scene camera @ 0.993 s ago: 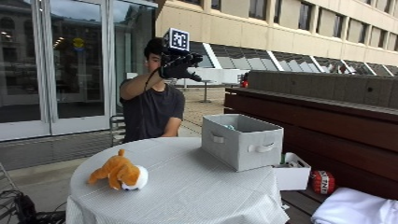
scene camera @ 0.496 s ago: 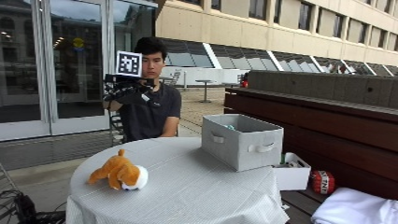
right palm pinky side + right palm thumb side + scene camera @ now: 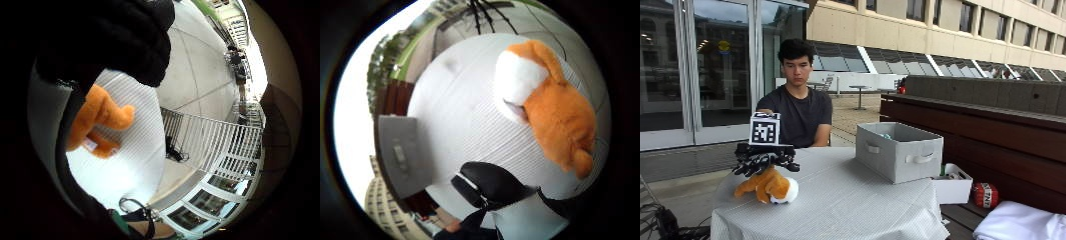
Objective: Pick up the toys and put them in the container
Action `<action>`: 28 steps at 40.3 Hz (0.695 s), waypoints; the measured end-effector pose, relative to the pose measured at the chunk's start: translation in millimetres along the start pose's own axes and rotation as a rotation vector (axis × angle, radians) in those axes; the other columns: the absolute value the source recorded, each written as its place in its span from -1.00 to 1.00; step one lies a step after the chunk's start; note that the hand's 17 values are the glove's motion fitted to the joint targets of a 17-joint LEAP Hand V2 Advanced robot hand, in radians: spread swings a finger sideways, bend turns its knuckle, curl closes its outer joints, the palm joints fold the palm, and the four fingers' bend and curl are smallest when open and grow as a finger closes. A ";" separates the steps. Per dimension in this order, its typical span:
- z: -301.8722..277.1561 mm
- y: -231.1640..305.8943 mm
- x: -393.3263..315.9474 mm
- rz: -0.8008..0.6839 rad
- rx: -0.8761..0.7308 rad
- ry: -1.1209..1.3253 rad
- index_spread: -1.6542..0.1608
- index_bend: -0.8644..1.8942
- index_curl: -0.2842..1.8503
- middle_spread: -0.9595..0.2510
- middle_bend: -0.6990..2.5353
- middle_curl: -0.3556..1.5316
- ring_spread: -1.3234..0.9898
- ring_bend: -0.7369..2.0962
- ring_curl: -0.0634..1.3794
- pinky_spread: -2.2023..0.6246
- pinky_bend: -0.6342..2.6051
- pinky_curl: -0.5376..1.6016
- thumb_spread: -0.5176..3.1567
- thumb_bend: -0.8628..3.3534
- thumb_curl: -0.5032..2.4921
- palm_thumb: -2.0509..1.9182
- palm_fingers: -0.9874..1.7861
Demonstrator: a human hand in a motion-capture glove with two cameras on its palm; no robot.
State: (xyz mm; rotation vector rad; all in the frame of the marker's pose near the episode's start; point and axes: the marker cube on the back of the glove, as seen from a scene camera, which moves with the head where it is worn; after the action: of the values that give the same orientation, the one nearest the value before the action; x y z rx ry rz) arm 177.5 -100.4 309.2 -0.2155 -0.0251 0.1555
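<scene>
- My right hand (image 3: pixel 764 161) hovers just over the toy (image 3: pixel 770 186) near the table's (image 3: pixel 859 210) edge — fingers spread, nothing held.
- Left: grip, carry to the bin (image 3: pixel 898 151) — well apart.

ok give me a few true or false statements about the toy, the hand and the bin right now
1. The gloved right hand is just above the orange plush toy. True.
2. The toy is already inside the grey container. False: it lies on the white tablecloth.
3. The container stands on the table. True.
4. The hand has lifted the toy off the table. False: the toy rests on the cloth, fingers spread over it.
</scene>
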 end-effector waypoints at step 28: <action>26.8 2.6 5.9 0.077 0.089 0.044 0.44 -0.44 -0.79 0.33 0.10 0.03 -0.12 0.45 -0.21 0.33 0.18 -0.19 -0.20 -0.37 -0.31 0.48 0.19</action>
State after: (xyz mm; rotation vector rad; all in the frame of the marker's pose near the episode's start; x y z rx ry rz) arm 181.8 -91.4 334.8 -0.1308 0.0340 0.2284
